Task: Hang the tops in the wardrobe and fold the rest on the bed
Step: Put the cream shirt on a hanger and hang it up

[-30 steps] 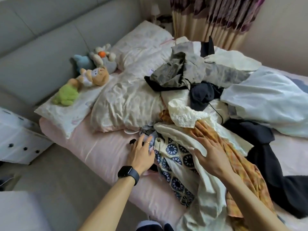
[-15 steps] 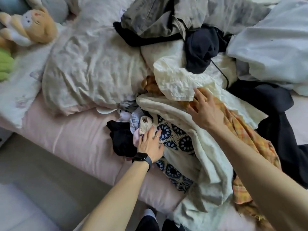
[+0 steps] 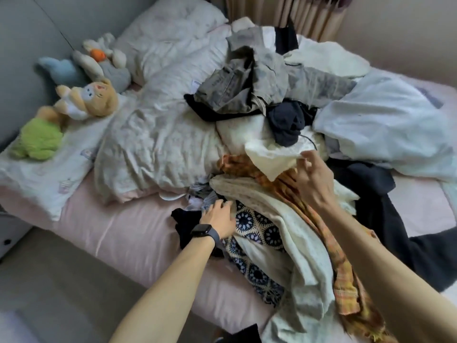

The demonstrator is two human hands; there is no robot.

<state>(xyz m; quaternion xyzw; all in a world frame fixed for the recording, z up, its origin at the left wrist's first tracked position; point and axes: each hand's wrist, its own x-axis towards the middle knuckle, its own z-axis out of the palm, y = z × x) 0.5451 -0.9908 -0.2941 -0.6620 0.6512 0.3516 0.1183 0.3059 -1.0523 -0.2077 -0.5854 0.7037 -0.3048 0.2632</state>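
A heap of clothes covers the right half of the bed [image 3: 128,233]. My right hand [image 3: 312,179] pinches the edge of a cream top [image 3: 269,158] and lifts it off an orange plaid garment [image 3: 343,273]. My left hand [image 3: 218,219], with a black watch on the wrist, grips small pale pieces at the heap's left edge, beside a blue-and-white patterned garment [image 3: 257,226] and a black item [image 3: 185,219]. A white textured garment [image 3: 304,248] hangs over the bed's front edge. Grey trousers [image 3: 247,80], a dark navy piece [image 3: 286,120] and a pale blue garment [image 3: 380,127] lie further back.
A crumpled cream duvet [image 3: 160,134] and pillows [image 3: 170,38] fill the bed's left half. Stuffed toys [image 3: 86,97] lie by the grey headboard [image 3: 22,33]. Curtains [image 3: 296,16] hang behind the bed. A white drawer unit [image 3: 7,233] stands at the left edge. Grey floor [image 3: 61,288] lies in front.
My right hand has gone from resting flat on the plaid garment to pinching and lifting the cream top's edge. My left hand stays at the heap's left edge. The view has pulled back.
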